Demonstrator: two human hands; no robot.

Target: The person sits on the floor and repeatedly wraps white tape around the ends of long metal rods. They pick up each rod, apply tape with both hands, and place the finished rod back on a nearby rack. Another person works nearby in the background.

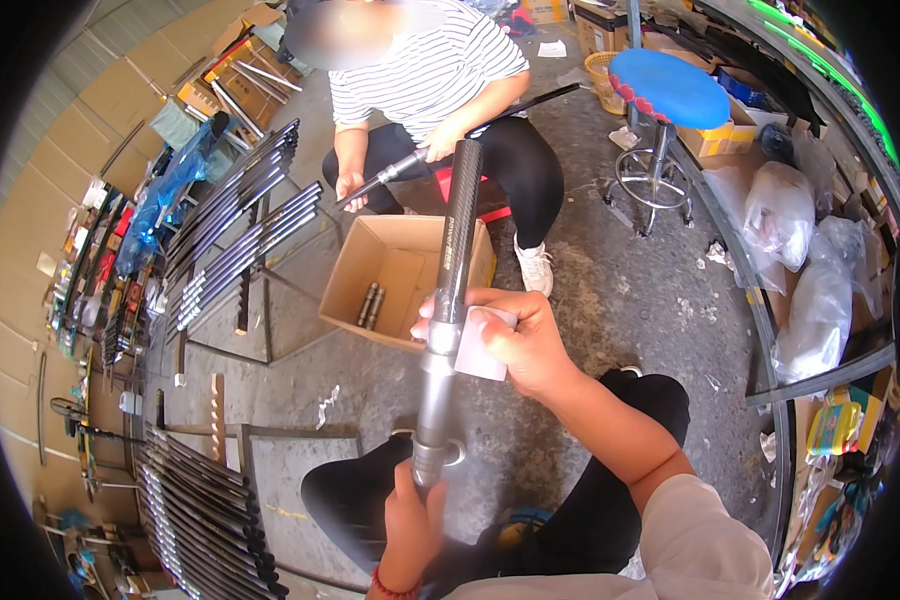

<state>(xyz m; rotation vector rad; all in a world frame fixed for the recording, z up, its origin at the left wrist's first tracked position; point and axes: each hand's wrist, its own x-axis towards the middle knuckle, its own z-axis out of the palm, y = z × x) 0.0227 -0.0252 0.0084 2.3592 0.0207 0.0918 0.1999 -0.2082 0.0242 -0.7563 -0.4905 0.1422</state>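
A long tube (437, 390), black carbon-weave at its far end and silver metal toward me, stands slanted in front of my body. Around its near end, just below a small metal ring (454, 453), my left hand (410, 525) is closed. My right hand (518, 338) pinches a white piece of paper or cloth (483, 350), which cannot be told apart for sure. That piece lies against the tube where black meets silver, and some right fingers reach behind the tube. Beyond it, an open cardboard box (355, 265) holds a few short metal cylinders (371, 306).
A person in a striped shirt (425, 75) sits opposite, holding a similar dark pole (390, 174) in both hands. Racks of black-and-silver tubes (205, 515) stand at left. A blue round stool (668, 88) is at far right, beside a metal shelf (820, 388) with plastic-wrapped items (780, 215).
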